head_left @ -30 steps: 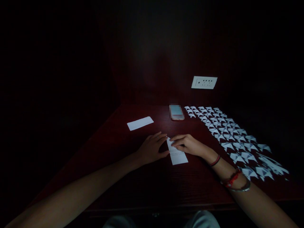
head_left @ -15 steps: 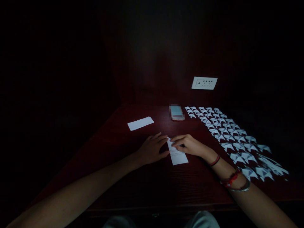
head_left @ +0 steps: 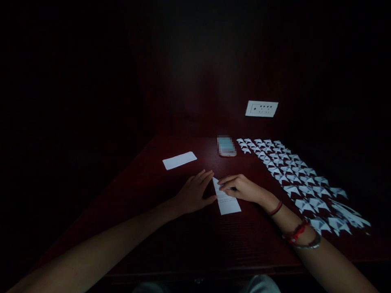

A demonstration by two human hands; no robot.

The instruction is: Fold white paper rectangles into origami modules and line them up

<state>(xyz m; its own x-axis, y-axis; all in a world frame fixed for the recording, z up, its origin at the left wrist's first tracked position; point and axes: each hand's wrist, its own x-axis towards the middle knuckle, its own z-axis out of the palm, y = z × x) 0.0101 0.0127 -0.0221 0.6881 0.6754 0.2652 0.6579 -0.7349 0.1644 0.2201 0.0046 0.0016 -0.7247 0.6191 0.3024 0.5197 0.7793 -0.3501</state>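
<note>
A white paper strip (head_left: 229, 206) with faint printed lines lies on the dark red table, its near end toward me. Its far end narrows to a slanted corner, partly covered by fingers. My right hand (head_left: 241, 187) comes in from the right, fingers bent together, with the tips pressed on the strip's upper part. My left hand (head_left: 195, 193) rests flat at the strip's left side, fingers stretched and thumb apart. The left thumb tip meets the strip's left edge; nothing is in that hand.
A small stack of white paper strips (head_left: 179, 160) lies beyond my left hand. Behind stands a phone (head_left: 226, 146), its screen lit. Rows of small folded paper pieces (head_left: 292, 178) cover the right side, with loose strips (head_left: 351, 213) nearby. A wall socket (head_left: 262, 109) is above the table.
My left fingers have lifted slightly away from the strip's far corner, baring its tip. My right fingers have shifted a little on the paper. The whole view has moved slightly.
</note>
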